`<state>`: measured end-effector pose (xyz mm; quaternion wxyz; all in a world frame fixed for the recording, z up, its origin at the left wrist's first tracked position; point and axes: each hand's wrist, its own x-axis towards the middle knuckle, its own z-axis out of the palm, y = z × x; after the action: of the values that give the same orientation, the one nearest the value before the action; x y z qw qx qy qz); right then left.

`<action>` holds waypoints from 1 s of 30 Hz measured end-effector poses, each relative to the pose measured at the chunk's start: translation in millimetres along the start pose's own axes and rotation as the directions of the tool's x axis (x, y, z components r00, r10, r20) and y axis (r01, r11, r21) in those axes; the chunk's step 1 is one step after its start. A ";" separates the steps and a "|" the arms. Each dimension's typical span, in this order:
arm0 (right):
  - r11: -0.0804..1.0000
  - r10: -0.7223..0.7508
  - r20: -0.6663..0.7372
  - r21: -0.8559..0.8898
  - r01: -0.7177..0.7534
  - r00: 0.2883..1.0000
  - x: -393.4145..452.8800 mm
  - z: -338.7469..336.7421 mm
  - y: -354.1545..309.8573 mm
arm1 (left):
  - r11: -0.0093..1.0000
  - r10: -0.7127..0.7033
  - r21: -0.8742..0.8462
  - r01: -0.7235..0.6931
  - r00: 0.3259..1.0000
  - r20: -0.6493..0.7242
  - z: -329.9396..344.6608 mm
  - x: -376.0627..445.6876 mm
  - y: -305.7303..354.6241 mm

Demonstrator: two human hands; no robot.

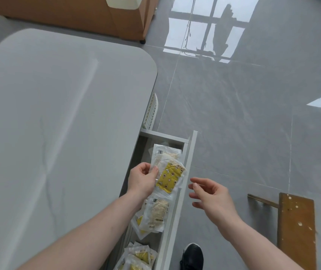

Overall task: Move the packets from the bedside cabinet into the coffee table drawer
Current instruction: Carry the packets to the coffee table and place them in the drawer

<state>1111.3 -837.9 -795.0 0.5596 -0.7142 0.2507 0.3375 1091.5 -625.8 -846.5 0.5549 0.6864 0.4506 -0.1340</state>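
Observation:
The coffee table's white drawer (189,152) stands pulled out at the table's right side. My left hand (143,179) pinches the edge of a clear packet with a yellow patterned insert (170,177), held over the drawer along with a second clear packet (162,153) behind it. More packets (156,214) lie deeper in the drawer, and several others (138,257) are piled at its near end. My right hand (210,196) hovers to the right of the drawer front, fingers loose, holding nothing. The bedside cabinet is not in view.
The grey coffee table top (58,123) fills the left. A brown cabinet (81,14) stands at the back. On the glossy tiled floor lie a wooden board (296,227) at the right and my black shoe (192,256) near the drawer.

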 end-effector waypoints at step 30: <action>0.588 -0.069 0.156 -0.792 0.166 0.985 -79.5 -12.0 31.6 | 0.591 0.204 0.701 -0.400 0.914 0.350 -20.0 -60.7 -37.7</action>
<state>1039.0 -858.9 -752.5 0.2126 -0.8848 -0.0060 0.4145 1022.4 -637.6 -822.2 0.2785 0.9006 0.1603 -0.2926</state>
